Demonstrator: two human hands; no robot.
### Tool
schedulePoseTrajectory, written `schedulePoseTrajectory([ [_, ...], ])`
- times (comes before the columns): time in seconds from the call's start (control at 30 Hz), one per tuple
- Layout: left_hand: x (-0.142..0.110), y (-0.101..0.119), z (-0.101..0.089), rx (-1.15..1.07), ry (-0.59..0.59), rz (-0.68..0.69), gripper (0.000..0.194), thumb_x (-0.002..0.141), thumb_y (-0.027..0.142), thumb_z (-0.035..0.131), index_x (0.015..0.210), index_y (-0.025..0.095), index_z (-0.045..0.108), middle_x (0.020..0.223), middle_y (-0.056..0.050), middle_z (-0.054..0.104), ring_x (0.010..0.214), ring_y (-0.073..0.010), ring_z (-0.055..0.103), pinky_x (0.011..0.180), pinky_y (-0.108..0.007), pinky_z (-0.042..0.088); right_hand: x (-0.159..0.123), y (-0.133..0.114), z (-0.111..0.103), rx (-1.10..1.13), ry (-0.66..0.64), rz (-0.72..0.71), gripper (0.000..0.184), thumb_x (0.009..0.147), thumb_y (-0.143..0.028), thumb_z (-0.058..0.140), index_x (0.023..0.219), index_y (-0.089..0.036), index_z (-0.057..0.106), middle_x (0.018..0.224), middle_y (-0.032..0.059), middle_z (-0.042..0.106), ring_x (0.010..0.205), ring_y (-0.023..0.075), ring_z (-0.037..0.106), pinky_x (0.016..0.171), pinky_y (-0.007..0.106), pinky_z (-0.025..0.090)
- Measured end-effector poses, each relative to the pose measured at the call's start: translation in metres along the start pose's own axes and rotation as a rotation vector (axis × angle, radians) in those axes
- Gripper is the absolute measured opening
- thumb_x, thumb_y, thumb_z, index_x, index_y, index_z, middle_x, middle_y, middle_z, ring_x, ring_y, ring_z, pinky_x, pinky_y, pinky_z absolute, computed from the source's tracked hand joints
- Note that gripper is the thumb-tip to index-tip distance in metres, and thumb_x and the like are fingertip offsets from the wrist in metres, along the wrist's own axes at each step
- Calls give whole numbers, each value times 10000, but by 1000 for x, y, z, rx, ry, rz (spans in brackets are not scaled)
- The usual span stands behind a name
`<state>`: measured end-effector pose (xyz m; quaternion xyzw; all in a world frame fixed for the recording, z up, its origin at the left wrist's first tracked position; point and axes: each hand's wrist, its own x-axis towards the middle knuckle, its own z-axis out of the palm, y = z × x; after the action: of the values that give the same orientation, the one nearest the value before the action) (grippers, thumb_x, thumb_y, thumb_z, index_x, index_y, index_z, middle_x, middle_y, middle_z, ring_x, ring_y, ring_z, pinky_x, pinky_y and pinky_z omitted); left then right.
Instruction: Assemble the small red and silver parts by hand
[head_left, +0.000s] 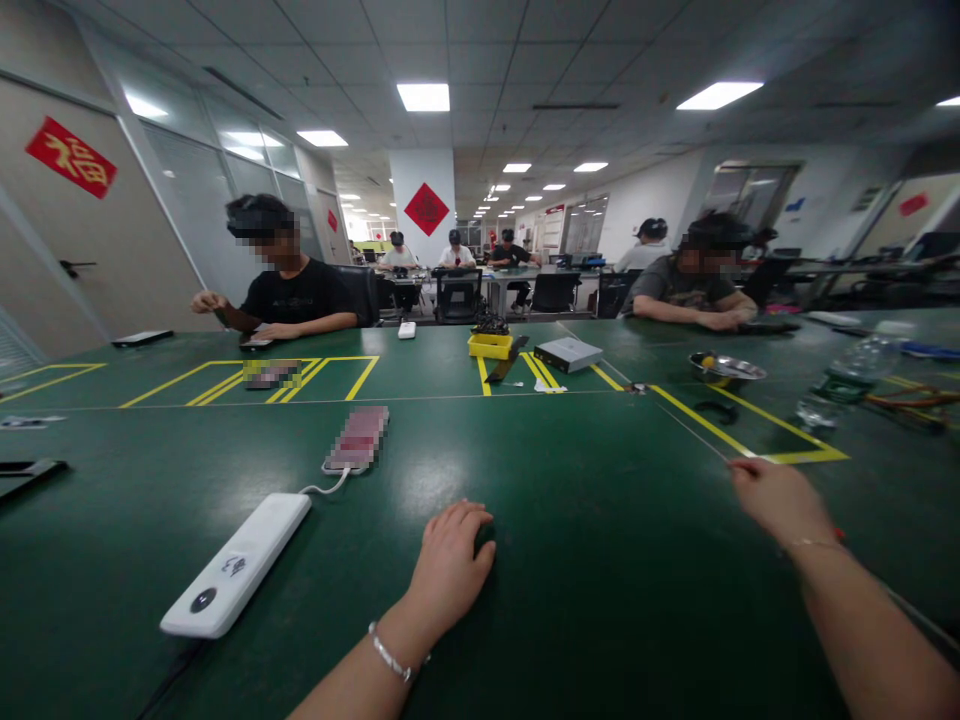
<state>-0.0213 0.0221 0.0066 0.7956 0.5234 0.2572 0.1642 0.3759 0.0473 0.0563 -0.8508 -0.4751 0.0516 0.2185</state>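
Observation:
My left hand (454, 555) lies palm down on the green table (570, 580), fingers stretched out with nothing in them. Farther right, my right hand (780, 503) is closed, its fingertips pinched on the near end of a thin pale string (694, 433). The string slants away over the table toward a small dark item (637, 388) by the yellow tape; whether it is tied there I cannot tell. Left of my left hand lie a white power strip (244, 560) and a phone (358, 440), joined by a white cable (324, 489).
Beyond my right hand are a clear bottle (851, 375), a metal bowl (726, 367) and a black ring-shaped item (715, 412). A grey box (568, 354) and a yellow bin (490, 346) stand farther back. Two people (289, 295) (694, 285) sit across the table.

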Motion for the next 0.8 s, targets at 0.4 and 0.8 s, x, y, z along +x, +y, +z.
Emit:
schedulePoseTrajectory([
  [0.4,-4,14,4,-369,7,-126,75,783,238,437,830,211,488,727,7,599,652,-142,570,604,-243,398,-150,-164,89,678,-589,-616,203,732,-318,492,868,-173,531,782,18,551,696,117,507,647,244,422],
  [0.8,6,2,4,-760,42,-275,271,829,379,346,921,162,480,840,-55,641,681,-154,599,614,-274,428,37,93,27,-121,169,193,492,666,-450,468,1032,-150,600,1106,319,426,1040,480,349,622,561,275],
])
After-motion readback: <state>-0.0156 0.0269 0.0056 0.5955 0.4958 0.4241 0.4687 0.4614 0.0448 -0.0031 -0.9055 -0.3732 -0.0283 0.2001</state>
